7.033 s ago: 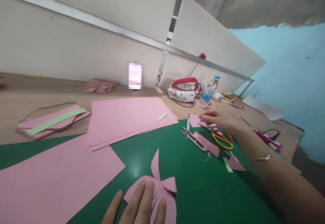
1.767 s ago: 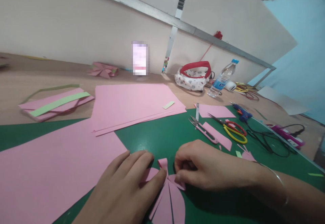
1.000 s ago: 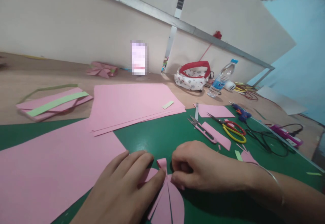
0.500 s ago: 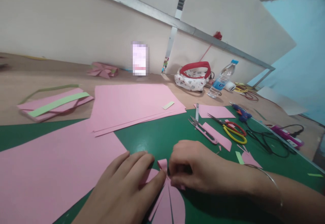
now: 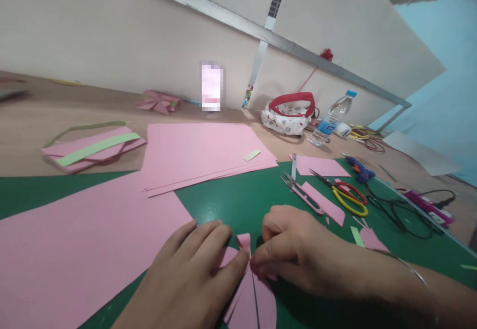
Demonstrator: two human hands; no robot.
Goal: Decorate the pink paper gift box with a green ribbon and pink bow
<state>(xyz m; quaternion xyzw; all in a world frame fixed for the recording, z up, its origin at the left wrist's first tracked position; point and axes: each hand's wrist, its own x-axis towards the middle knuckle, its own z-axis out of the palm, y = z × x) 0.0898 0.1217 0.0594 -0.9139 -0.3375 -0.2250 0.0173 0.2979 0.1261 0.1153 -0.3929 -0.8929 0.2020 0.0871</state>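
A pink paper cutout, with rounded petals and narrow slits, lies on the green mat at the bottom centre. A small pink paper loop stands up from its middle. My left hand rests over the cutout's left side, fingers bent and thumb pressing beside the base of the loop. Just right of the loop, my right hand is closed, thumb and forefinger pinched at the cutout's centre. A bit of pink paper shows under the right fingers; exactly what is pinched is hidden.
Pink sheets lie ahead and to the left. On the right are thread snips, scissors, a glue gun with its cord, and a purple power strip. Farther back stand a bottle and a pouch.
My right hand has turned a little, its thumb and forefinger now closed together at the cutout's centre. My left hand keeps its place on the paper. The whole view has shifted slightly.
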